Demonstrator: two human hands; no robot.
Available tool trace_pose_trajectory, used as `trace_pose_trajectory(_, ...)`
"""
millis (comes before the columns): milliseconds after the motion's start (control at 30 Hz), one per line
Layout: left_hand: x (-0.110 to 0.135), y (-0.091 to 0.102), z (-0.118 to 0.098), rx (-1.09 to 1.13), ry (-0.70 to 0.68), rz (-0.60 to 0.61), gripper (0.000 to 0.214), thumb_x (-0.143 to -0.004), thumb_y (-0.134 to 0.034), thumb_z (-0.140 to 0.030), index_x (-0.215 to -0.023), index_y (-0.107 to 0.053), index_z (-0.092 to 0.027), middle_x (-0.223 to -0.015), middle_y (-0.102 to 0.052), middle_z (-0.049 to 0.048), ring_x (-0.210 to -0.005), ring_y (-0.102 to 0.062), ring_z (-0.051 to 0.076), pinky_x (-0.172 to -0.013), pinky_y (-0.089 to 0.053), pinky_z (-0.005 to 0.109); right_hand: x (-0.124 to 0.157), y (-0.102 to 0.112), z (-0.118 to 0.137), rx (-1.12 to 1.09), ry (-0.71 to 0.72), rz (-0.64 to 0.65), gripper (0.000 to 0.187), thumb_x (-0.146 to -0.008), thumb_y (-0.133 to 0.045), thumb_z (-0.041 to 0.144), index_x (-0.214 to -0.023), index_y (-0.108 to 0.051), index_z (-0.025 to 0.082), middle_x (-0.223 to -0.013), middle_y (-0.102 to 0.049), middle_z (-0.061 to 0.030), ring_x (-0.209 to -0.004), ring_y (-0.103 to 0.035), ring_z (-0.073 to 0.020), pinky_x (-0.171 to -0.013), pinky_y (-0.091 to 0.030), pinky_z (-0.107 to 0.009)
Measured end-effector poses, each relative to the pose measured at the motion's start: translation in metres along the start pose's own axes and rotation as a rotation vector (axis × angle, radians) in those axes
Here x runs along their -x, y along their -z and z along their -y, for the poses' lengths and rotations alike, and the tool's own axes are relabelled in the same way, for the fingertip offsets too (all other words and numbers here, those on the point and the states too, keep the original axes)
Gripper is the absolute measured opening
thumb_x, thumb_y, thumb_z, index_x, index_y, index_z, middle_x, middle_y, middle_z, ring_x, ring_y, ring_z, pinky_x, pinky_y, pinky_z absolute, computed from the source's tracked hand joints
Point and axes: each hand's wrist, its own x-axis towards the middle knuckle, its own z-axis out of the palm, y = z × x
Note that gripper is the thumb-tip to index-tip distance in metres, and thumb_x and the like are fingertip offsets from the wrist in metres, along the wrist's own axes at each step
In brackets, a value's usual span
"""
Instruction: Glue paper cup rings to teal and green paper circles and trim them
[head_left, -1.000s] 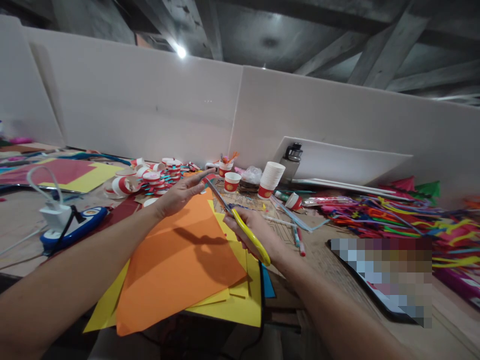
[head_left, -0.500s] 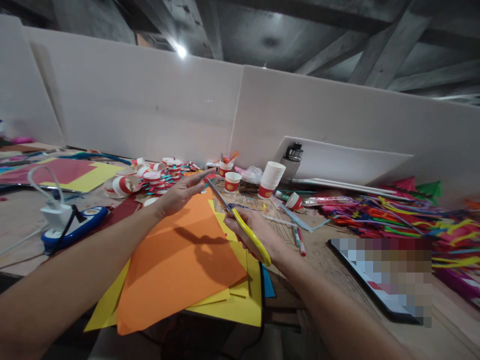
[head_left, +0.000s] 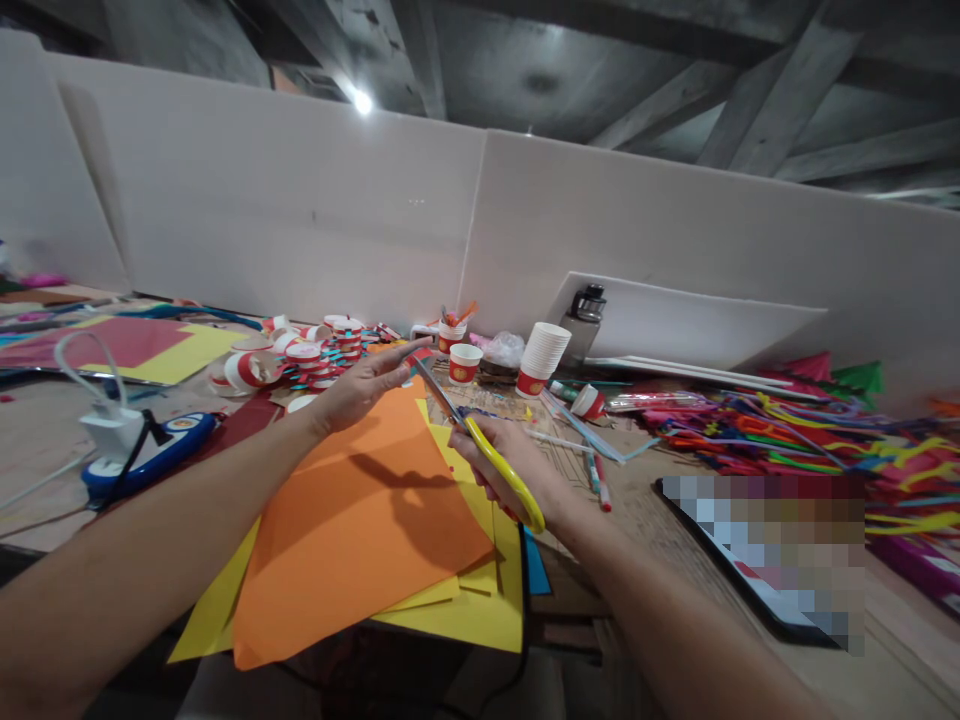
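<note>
My right hand (head_left: 514, 455) is wrapped round the yellow handles of a pair of scissors (head_left: 499, 470). The blades point away and to the left, and their tips meet a small red paper piece (head_left: 418, 356). That piece is pinched between the thumb and fingers of my left hand (head_left: 367, 385). Whether the blades are parted is hard to see. Below both hands lies a large orange paper sheet (head_left: 360, 540), with my hands' shadow on it. Yellow sheets (head_left: 495, 625) stick out from under the orange one.
Behind my left hand are several red-and-white cut paper cups (head_left: 304, 355). A cup stack (head_left: 544, 355) and a bottle (head_left: 583, 325) stand beyond my right hand. On the right are a tablet (head_left: 750, 560) and colourful pipe cleaners (head_left: 787, 430); a blue power strip (head_left: 154, 455) lies left.
The scissors' yellow handle has shifted very slightly down and to the right. My left hand and the red paper piece look the same.
</note>
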Motion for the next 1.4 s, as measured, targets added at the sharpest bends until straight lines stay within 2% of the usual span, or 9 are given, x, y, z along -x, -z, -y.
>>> trace_pose_trajectory(300, 0.0, 0.0, -0.001, -0.012, 0.01, 0.008, 0.053, -0.088, -0.055, -0.037, -0.14, -0.045, -0.03, -0.142, -0.049, 0.005, -0.137, -0.035, 0.026, -0.114, -0.019, 0.041, -0.001, -0.001, -0.001, -0.044, -0.048, 0.002, 0.024, -0.087, -0.044, 0.042, -0.076, -0.046, 0.021, -0.053, -0.045, 0.0068, -0.035, -0.042, -0.0056, -0.029, -0.031, -0.015)
trace_pose_trajectory(633, 0.001, -0.001, -0.001, -0.004, 0.021, 0.013, 0.053, -0.089, -0.055, -0.037, -0.14, -0.044, -0.03, -0.143, -0.048, 0.0041, -0.137, -0.035, 0.025, -0.114, -0.02, 0.038, -0.002, -0.001, -0.003, 0.071, 0.034, -0.025, 0.024, -0.088, -0.042, 0.04, -0.075, -0.048, 0.02, -0.053, -0.046, 0.0058, -0.038, -0.045, -0.0056, -0.035, -0.031, -0.015)
trace_pose_trajectory(867, 0.001, 0.0, 0.001, -0.004, 0.015, 0.014, 0.049, -0.088, -0.055, -0.037, -0.137, -0.048, -0.031, -0.144, -0.047, 0.0041, -0.138, -0.034, 0.025, -0.114, -0.021, 0.039, -0.003, 0.002, 0.003, 0.152, 0.081, -0.042, 0.021, -0.085, -0.048, 0.033, -0.07, -0.048, 0.018, -0.053, -0.048, 0.0046, -0.045, -0.045, -0.0058, -0.042, -0.03, -0.015)
trace_pose_trajectory(1033, 0.001, -0.001, -0.001, -0.022, 0.023, 0.015, 0.048, -0.088, -0.055, -0.04, -0.134, -0.053, -0.029, -0.142, -0.048, 0.006, -0.137, -0.035, 0.026, -0.114, -0.021, 0.04, -0.002, 0.003, 0.005, 0.149, 0.06, -0.049, 0.02, -0.084, -0.048, 0.033, -0.071, -0.049, 0.019, -0.052, -0.048, 0.0042, -0.045, -0.043, -0.0066, -0.043, -0.029, -0.016)
trace_pose_trajectory(1233, 0.001, -0.001, 0.0, -0.064, 0.023, 0.013, 0.052, -0.087, -0.055, -0.044, -0.136, -0.05, -0.027, -0.142, -0.049, 0.0066, -0.138, -0.033, 0.026, -0.114, -0.019, 0.041, -0.001, 0.001, 0.007, 0.119, 0.002, -0.064, 0.017, -0.082, -0.049, 0.03, -0.07, -0.049, 0.019, -0.05, -0.046, 0.0041, -0.046, -0.044, -0.008, -0.044, -0.03, -0.017)
trace_pose_trajectory(1400, 0.001, -0.002, -0.001, -0.121, 0.024, 0.001, 0.053, -0.087, -0.054, -0.047, -0.136, -0.05, -0.028, -0.143, -0.047, 0.0054, -0.138, -0.034, 0.026, -0.114, -0.021, 0.039, -0.001, 0.001, 0.008, 0.144, 0.012, -0.07, 0.017, -0.083, -0.048, 0.029, -0.068, -0.047, 0.019, -0.05, -0.044, 0.0041, -0.048, -0.044, -0.0084, -0.045, -0.029, -0.018)
